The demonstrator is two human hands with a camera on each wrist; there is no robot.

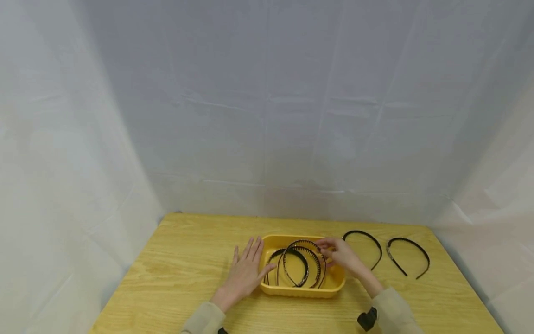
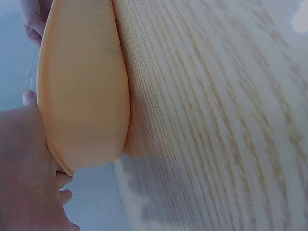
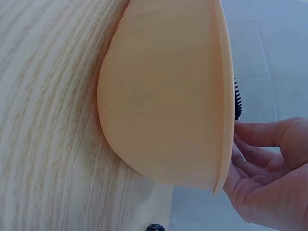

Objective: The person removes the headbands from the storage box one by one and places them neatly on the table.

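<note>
- Both hands are seen at a yellow tray (image 1: 333,284) near the front of a wooden table (image 1: 179,264).
- Left hand (image 1: 246,271): it is laid flat on the table with the fingers straight and spread. The tray's left side is touched by the thumb side (nothing is held in it).
- Right hand (image 1: 340,254): it is held over the right end of the tray. The fingers are bent, and the top of a black headband (image 1: 318,248) seems to be pinched by the fingertips. The pinch itself is too small to be seen well.
- From the right wrist, the bent fingers (image 3: 262,144) are seen at the tray's rim (image 3: 224,96), and a bit of black comb teeth (image 3: 237,98) is seen sticking up past the rim.
- From the left wrist, the tray's outer wall (image 2: 82,96) is seen standing on the table, with the left hand right beside it.
- Three black headbands are seen in the tray, lying over each other.
- Two more black headbands are laid on the table to the right of the tray, one near (image 1: 367,235) and one farther off (image 1: 410,243).
- White cloth (image 1: 267,116) is hung behind the table and at both sides.
</note>
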